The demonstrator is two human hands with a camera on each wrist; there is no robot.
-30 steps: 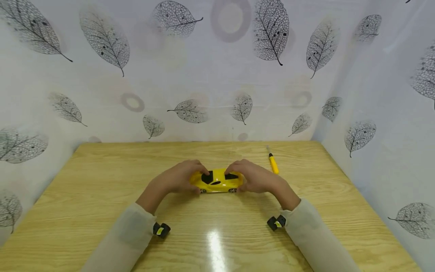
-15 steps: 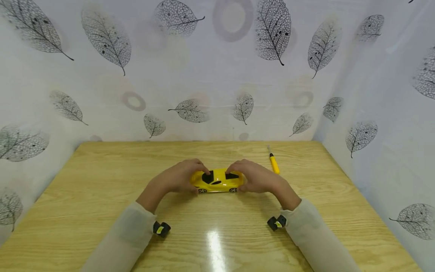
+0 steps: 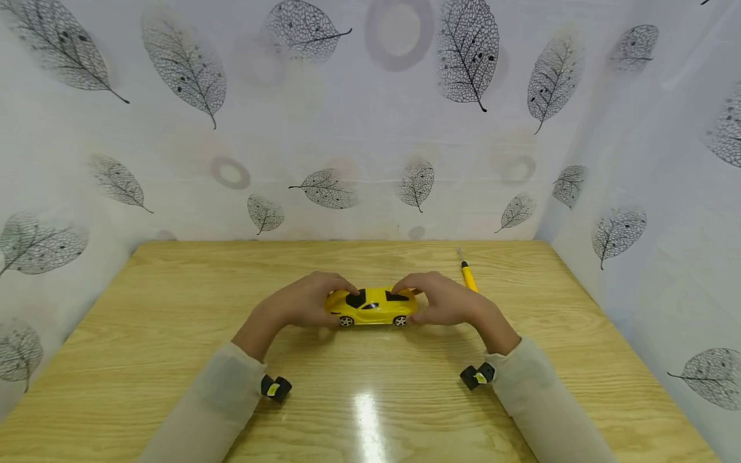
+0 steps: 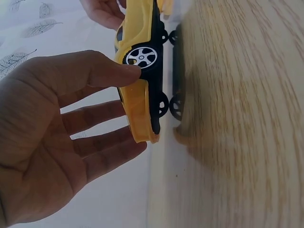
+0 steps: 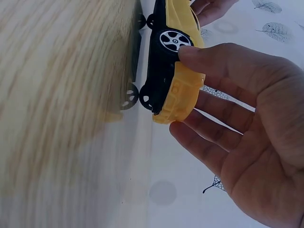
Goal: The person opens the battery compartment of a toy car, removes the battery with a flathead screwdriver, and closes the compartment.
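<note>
1. A yellow toy car [image 3: 373, 307] sits between two hands at the middle of a wood-grain table [image 3: 173, 308], its length running from side to side.
2. The left hand [image 3: 309, 299] grips one end, fingers half curled and thumb at a wheel [image 4: 141, 57]. That wheel could turn under the thumb and let the end slip.
3. The right hand [image 3: 442, 298] mirrors it at the other end, fingers loosely bent, thumb tip at the edge of another wheel [image 5: 175, 41]. The same weakness applies.
4. Close up, the wheels hang just beside their reflections; whether all of them touch the tabletop, this onlooker cannot tell. If the car is raised, one hand easing first could drop an end.
5. Uneven pressure from the two sides might twist the glossy body, which looks smooth enough to slide against fingertips.
6. Beyond the right wrist lies a yellow-handled screwdriver [image 3: 469, 276], partly hidden by the arm. A careless backward reach could knock it, and the handle looks likely to roll.
</note>
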